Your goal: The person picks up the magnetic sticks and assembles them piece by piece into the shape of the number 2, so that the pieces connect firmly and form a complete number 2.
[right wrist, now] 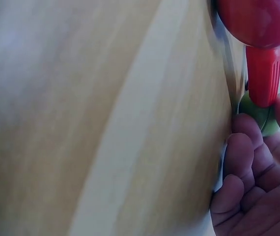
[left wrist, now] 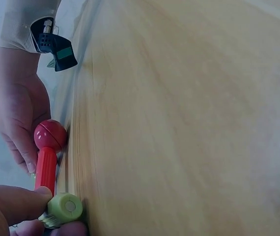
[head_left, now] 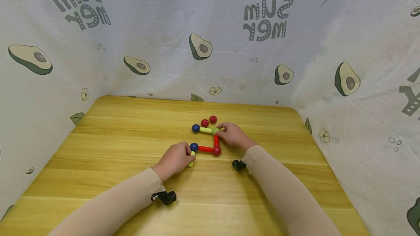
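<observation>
In the head view my left hand (head_left: 174, 158) pinches a yellow-green rod (head_left: 191, 160) between thumb and fingers, its far end right at a blue ball (head_left: 194, 146). The left wrist view shows the round end of that rod (left wrist: 67, 206) near the thumb. My right hand (head_left: 233, 134) holds a green ball (head_left: 215, 131) at the far corner of the piece; in the right wrist view the green ball (right wrist: 265, 115) sits between thumb and fingers. From it a red rod (head_left: 216, 141) runs to a red ball (head_left: 216, 150), and another red rod (head_left: 205, 149) joins that to the blue ball.
A second yellow-green rod (head_left: 206, 130) links the green ball to another blue ball (head_left: 195, 128). Two loose red balls, one nearer (head_left: 205, 123) and one farther (head_left: 213, 119), lie just behind. The wooden table (head_left: 137, 130) meets a printed cloth (head_left: 157, 43) at back and sides.
</observation>
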`<state>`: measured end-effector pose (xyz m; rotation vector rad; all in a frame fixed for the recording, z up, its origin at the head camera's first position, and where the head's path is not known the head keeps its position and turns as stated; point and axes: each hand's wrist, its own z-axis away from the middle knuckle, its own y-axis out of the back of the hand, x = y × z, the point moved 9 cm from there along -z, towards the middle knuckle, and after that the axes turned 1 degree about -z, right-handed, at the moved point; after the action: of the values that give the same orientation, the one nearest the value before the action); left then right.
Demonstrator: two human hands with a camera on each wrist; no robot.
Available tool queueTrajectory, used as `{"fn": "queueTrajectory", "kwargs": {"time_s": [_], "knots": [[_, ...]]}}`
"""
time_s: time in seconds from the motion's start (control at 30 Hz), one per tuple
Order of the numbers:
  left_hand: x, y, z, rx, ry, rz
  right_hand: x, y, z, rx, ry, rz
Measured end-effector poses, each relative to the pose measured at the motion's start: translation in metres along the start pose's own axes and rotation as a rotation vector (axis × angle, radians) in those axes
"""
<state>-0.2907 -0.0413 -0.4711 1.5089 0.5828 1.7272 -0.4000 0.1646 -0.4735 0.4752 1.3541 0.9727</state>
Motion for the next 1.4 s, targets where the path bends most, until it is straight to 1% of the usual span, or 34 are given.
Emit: {"fn": "queueTrajectory", "kwargs": {"time_s": [0.17,0.4,0.5,0.7,0.93,1.13,1.27,1.4], "knots": [[0.000,0.001,0.000,-0.004,0.008,0.003,-0.001,0.000,0.001,-0.003,0.006,0.006],[0.001,0.002,0.001,-0.003,0.000,-0.005,0.001,-0.004,0.000,-0.034,-0.018,-0.058],[0.000,0.002,0.001,-0.003,-0.006,-0.016,0.002,-0.005,0.000,-0.038,-0.024,-0.070],[0.001,0.002,0.001,-0.010,-0.011,-0.027,0.002,-0.005,-0.001,-0.034,-0.028,-0.073],[-0.001,0.003,0.001,-0.039,0.010,-0.015,0.002,-0.005,-0.001,-0.029,-0.017,-0.063],[-0.002,0.004,0.001,-0.055,0.004,-0.010,0.002,-0.005,-0.001,-0.032,-0.017,-0.055],[-0.001,0.008,0.000,-0.050,-0.007,-0.005,0.003,-0.005,0.000,-0.035,-0.020,-0.050],[0.000,0.015,-0.001,-0.024,-0.033,-0.016,0.002,-0.004,-0.001,-0.032,-0.021,-0.050]]}}
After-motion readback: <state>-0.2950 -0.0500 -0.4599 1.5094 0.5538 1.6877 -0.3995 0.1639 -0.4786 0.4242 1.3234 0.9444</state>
